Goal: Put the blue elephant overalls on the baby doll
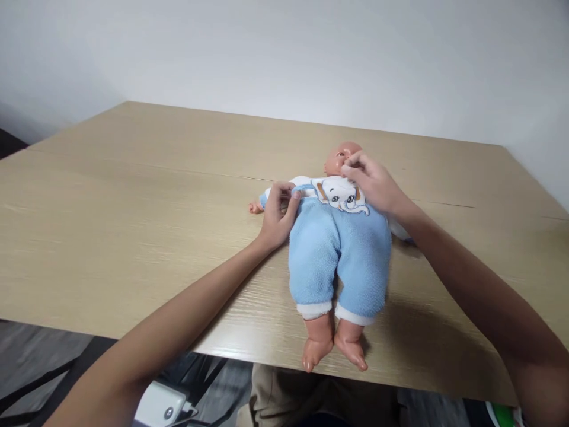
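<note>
A baby doll lies on its back on the wooden table, feet towards me. It wears a light blue fleece outfit with white cuffs and an elephant patch on the chest. My left hand is at the side of the doll's chest, thumb and fingers closed on the outfit's blue-edged side. Over the doll's chin and upper chest, my right hand has its fingertips pinched together. Whether anything is between them I cannot make out. That hand and forearm hide part of the doll's face and one arm.
The pale wooden table reaches back to a white wall, with a seam across it. Below the front edge are a white device with a plugged-in cable and my trousers.
</note>
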Motion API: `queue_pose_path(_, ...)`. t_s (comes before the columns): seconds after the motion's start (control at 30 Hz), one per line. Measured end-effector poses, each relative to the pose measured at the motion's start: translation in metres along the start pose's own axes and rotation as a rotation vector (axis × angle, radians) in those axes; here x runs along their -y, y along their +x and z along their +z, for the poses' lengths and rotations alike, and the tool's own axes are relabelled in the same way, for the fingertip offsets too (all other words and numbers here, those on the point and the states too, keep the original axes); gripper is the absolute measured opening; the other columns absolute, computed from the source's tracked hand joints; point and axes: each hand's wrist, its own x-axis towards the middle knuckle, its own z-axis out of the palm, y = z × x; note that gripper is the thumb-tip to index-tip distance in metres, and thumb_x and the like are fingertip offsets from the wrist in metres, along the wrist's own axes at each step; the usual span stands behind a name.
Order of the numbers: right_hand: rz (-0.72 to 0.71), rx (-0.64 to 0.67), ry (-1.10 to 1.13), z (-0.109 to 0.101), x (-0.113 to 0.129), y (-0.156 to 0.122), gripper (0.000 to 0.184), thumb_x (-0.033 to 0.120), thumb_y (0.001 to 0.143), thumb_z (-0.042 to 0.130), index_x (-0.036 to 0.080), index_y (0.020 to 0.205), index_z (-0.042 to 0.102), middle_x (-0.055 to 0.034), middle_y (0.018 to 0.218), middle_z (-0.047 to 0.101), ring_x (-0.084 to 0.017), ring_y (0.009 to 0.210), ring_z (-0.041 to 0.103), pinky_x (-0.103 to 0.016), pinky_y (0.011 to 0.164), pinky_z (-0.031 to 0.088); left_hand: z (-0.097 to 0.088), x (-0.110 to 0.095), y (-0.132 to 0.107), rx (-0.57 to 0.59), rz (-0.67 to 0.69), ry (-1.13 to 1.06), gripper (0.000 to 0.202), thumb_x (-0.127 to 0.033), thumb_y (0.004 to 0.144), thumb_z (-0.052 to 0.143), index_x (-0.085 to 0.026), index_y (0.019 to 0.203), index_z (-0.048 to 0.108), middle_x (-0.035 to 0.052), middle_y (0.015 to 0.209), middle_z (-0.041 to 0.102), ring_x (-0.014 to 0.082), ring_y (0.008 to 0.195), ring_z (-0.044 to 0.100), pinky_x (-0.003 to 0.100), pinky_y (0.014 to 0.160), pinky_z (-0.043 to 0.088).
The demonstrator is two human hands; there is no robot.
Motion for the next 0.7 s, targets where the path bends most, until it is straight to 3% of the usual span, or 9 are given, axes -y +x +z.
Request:
queue_pose_path(0.1,-0.063,0.179,-0.292,0.023,0.005,0.032,0.010,0.033,0.104,0.070,0.023,0.103,0.069,-0.0092,0.115,0.080,-0.026,0.107,0.072,-0.043,0.104,0.056,-0.001,0.000,-0.001,-0.011,0.064,0.029,0.033,-0.059,0.117,0.061,-0.025,0.120,0.062,0.0037,0.107,0.068,0.0176,0.095,0.065,0.034,0.090,0.055)
queue_pose_path(0.2,-0.154,0.452,-0.487,0.043,0.006,0.062,0.014,0.029,0.102,0.074,0.020,0.113,0.075,-0.0149,0.129,0.082,-0.032,0.122,0.073,-0.047,0.112,0.054,-0.004,0.000,-0.001,-0.017,0.153,0.061,0.024,-0.049,0.119,0.061,-0.025,0.119,0.063,0.0031,0.104,0.066,0.0177,0.094,0.063,0.033,0.087,0.054)
queue_pose_path(0.33,-0.271,0.676,-0.526,0.070,0.004,0.091,0.031,0.014,0.093,0.081,0.022,0.123,0.079,-0.0113,0.135,0.082,-0.031,0.126,0.073,-0.043,0.110,0.054,-0.008,-0.005,0.000,0.020,0.226,0.107,0.021,-0.045,0.119,0.060,-0.025,0.116,0.065,0.0048,0.106,0.070,0.0198,0.095,0.062,0.037,0.090,0.052)
queue_pose_path(0.43,-0.315,0.717,-0.460,0.089,0.003,0.103,0.022,0.006,0.090,0.083,0.025,0.102,0.082,-0.0030,0.112,0.084,-0.024,0.108,0.072,-0.037,0.099,0.051,-0.010,-0.010,0.000,0.026,0.171,0.128,0.029,-0.052,0.119,0.058,-0.025,0.114,0.066,0.0073,0.107,0.072,0.0226,0.097,0.063,0.041,0.093,0.051)
queue_pose_path(0.53,-0.324,0.710,-0.429,0.099,0.003,0.105,0.026,0.001,0.082,0.087,0.024,0.080,0.075,0.0013,0.089,0.078,-0.019,0.090,0.065,-0.033,0.087,0.047,-0.011,-0.015,-0.001,0.028,0.118,0.127,0.036,-0.058,0.118,0.056,-0.025,0.110,0.066,0.0081,0.104,0.072,0.0239,0.095,0.062,0.043,0.092,0.051)
queue_pose_path(0.6,-0.325,0.671,-0.450,0.098,0.004,0.103,0.025,0.004,0.083,0.088,0.024,0.083,0.073,-0.0004,0.091,0.078,-0.020,0.087,0.063,-0.034,0.083,0.044,-0.011,-0.016,-0.002,0.021,0.098,0.138,0.036,-0.058,0.118,0.056,-0.024,0.109,0.067,0.0080,0.103,0.073,0.0237,0.095,0.063,0.043,0.092,0.051)
queue_pose_path(0.7,-0.343,0.569,-0.514,0.088,0.006,0.096,0.016,0.015,0.092,0.082,0.022,0.102,0.071,-0.0084,0.113,0.079,-0.026,0.095,0.067,-0.037,0.085,0.045,-0.010,-0.015,-0.003,0.009,0.105,0.113,0.031,-0.051,0.119,0.059,-0.024,0.108,0.066,0.0066,0.101,0.071,0.0215,0.093,0.064,0.039,0.090,0.053)
